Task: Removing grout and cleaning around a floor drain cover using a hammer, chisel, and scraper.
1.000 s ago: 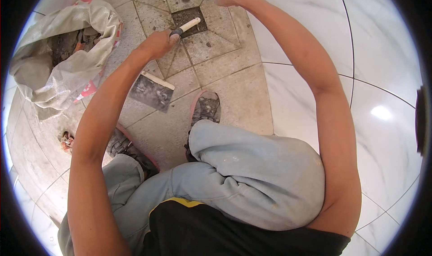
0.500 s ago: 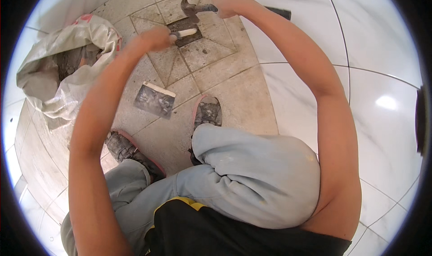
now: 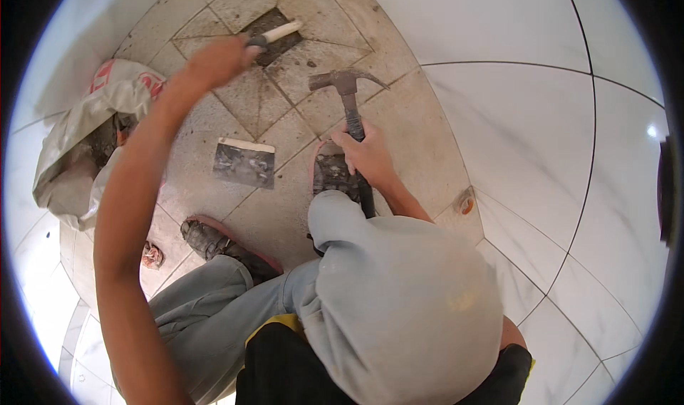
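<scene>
My left hand (image 3: 224, 61) is closed on a tool with a cream-and-black handle (image 3: 281, 29), held over a dark square recess (image 3: 286, 52) in the beige tiled floor (image 3: 385, 127). My right hand (image 3: 367, 152) grips a claw hammer (image 3: 345, 83) by its dark handle, just above my right shoe (image 3: 331, 170) and bent knee; the hammer head lies sideways below the recess in the picture. A flat dark spreader with a cream edge (image 3: 242, 164) rests on the floor between my hands and shoes.
An open pale woven sack (image 3: 68, 184) with grey debris stands at the left. Small orange-brown objects lie near my left shoe (image 3: 152, 255) and at the right (image 3: 465, 202). Glossy white marbled tiles (image 3: 520, 141) surround the beige patch along the sides.
My right hand has come down and toward me with the hammer, from beside the recess to near my knee. My left hand has shifted slightly up and leftward with its tool.
</scene>
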A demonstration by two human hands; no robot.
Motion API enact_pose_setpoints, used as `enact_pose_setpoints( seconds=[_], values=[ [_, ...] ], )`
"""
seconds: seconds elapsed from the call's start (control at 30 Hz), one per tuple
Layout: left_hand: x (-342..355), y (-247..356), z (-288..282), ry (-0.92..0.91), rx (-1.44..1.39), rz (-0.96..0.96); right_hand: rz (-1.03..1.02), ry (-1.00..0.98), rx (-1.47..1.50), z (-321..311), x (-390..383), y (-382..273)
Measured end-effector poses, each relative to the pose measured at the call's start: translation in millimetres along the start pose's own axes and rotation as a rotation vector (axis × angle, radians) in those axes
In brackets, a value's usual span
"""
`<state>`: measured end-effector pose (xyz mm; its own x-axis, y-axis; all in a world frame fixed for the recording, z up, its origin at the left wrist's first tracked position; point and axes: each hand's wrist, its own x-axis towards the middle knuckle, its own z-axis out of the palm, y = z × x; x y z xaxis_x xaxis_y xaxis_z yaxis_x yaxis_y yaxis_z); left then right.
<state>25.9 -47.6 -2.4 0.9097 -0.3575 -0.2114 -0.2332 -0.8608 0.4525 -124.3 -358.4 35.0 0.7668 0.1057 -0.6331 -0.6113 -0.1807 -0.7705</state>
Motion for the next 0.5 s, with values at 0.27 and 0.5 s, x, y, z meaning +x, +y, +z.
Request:
enact_pose_setpoints(
  seconds=[0.27, 0.5],
  values=[
    [34, 49, -44, -0.128, 0.283, 0.023, -0.1, 0.004, -0.061, -41, 47, -38],
    [33, 64, -36, -0.197, 0.246, 0.013, -0.405, 0.031, -0.134, -57, 95, -108]
  ],
)
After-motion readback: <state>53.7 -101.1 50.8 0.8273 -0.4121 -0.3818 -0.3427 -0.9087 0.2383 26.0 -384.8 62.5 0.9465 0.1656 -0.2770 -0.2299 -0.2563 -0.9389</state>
